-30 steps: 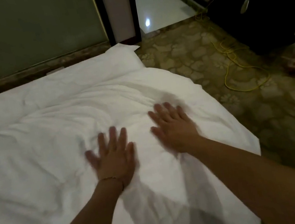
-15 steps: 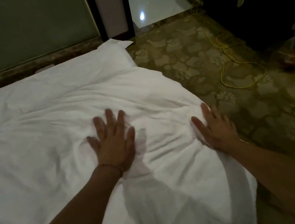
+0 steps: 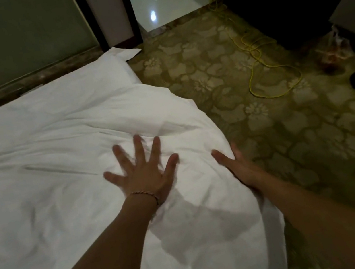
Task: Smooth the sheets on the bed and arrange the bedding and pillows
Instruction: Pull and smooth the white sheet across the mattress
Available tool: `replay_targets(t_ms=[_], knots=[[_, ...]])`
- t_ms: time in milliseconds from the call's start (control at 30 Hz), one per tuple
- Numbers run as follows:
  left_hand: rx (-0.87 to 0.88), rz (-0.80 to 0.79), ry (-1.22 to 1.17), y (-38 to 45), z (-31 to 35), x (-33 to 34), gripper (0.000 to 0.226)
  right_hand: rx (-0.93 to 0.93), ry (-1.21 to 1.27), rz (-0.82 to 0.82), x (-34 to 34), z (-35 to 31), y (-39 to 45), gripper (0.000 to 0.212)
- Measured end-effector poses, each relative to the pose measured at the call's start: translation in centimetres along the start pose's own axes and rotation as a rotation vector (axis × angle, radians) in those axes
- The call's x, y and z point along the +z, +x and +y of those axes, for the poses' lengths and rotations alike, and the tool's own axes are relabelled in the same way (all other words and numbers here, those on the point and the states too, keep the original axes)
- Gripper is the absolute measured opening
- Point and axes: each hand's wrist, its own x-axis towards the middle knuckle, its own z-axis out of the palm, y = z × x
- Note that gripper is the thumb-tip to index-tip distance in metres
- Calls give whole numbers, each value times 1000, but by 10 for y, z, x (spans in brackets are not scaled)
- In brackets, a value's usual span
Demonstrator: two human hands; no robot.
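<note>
Dim room, patterned carpet (image 3: 267, 142) to the right of a low bed. Left hand (image 3: 142, 175) flat on the white duvet (image 3: 50, 179), fingers spread wide and straight, palm pressing into the fabric; thin bracelet (image 3: 143, 194) at the wrist. Right hand (image 3: 238, 166) at the duvet's right edge, fingers straight, thumb on top of the cover and the rest reaching over the side. Creases fanning out from under the left palm toward the far left. Duvet covering nearly the whole bed, its rounded edge hanging toward the carpet. White pillow (image 3: 92, 78) beyond, at the far end against the dark wall base. Yellow cable (image 3: 262, 73) looped on the carpet, well apart from the bed. Glossy tiled floor (image 3: 164, 2) past the doorway.
</note>
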Motion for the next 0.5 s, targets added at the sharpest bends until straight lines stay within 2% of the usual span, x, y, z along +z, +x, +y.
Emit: replay_targets(t_ms=[267,500], knots=[[11,-8,-14,-1,-4,0,77,-42,62,-23,-1,-3,-3,115],[38,-11,24,-1,10,-13,87,-13,-21,-56,-17,10,-20,117]])
